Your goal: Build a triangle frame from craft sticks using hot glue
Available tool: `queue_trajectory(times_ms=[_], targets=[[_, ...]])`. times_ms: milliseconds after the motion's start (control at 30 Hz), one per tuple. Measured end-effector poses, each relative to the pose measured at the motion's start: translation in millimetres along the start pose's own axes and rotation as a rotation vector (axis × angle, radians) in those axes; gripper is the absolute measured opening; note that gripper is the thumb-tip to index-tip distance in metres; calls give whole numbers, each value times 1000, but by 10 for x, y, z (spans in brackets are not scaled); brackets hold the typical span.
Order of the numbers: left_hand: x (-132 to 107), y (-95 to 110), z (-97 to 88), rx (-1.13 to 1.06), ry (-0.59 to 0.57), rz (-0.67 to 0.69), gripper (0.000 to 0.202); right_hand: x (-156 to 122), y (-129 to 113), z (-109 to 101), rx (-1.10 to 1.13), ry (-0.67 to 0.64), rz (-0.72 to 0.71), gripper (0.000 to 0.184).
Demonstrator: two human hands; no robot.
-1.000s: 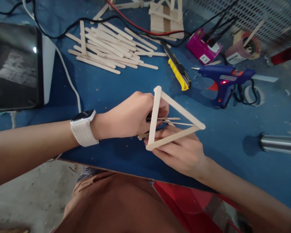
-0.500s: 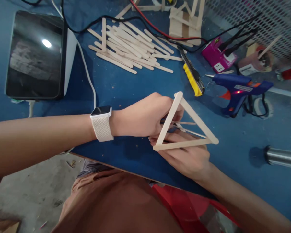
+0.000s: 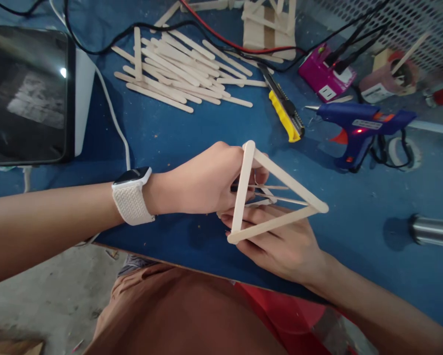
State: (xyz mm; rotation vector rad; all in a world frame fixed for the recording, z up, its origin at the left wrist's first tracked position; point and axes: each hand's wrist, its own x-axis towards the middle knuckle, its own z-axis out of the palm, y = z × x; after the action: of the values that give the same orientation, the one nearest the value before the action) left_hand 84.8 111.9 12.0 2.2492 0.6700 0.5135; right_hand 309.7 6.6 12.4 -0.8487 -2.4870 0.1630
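Blue-painted worktop (image 3: pixel 206 130), brown along its near edge, above a grey concrete floor (image 3: pixel 62 296); perforated grey metal mesh (image 3: pixel 428 37) at the far right. One three-sided frame of flat, pale wooden craft sticks (image 3: pixel 242 190), held up near the worktop's front edge, between left hand (image 3: pixel 206 182) and right hand (image 3: pixel 286 244); one triangle faces upward, its sticks overlapping at the corners, further sticks showing edge-on beneath it. Left hand, a white watch with a cream woven band (image 3: pixel 133 199) on its wrist; grip curled in, pinching the frame's under-sticks, fingertips partly hidden; right hand, beneath the triangle's near side, fingers bent toward the left; whether its grip pinches or merely supports, cannot tell. One loose heap of matching craft sticks (image 3: pixel 184 69), beyond the hands; one yellow-and-black snap-blade cutter (image 3: pixel 285 113), just right of the heap; one dark blue glue gun with an orange-red trigger (image 3: pixel 349 114), on its side, small red light lit; one magenta box-shaped power socket (image 3: pixel 323 76), black plugs inserted; one silver metal cylinder (image 3: pixel 434 230), at right; one black-screened device with a pale side (image 3: pixel 29 98), at left, white cable (image 3: pixel 114 116) running nearby.
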Motion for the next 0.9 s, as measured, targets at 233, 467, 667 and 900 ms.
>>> queue_trajectory(times_ms=[233,467,667,900], targets=[[15,42,-34,-75,-63,-62,10,-11,7,-26,-1,-1,-9,14],[-1,49,-66,-82,-54,-62,6,-81,18,3,-48,-4,-61,17],[-11,49,-65,-98,-48,-30,3,-58,-7,-16,-60,-22,-22,19],[-39,89,-83,-99,-8,-22,14,-89,3,-52,-30,-48,27,23]])
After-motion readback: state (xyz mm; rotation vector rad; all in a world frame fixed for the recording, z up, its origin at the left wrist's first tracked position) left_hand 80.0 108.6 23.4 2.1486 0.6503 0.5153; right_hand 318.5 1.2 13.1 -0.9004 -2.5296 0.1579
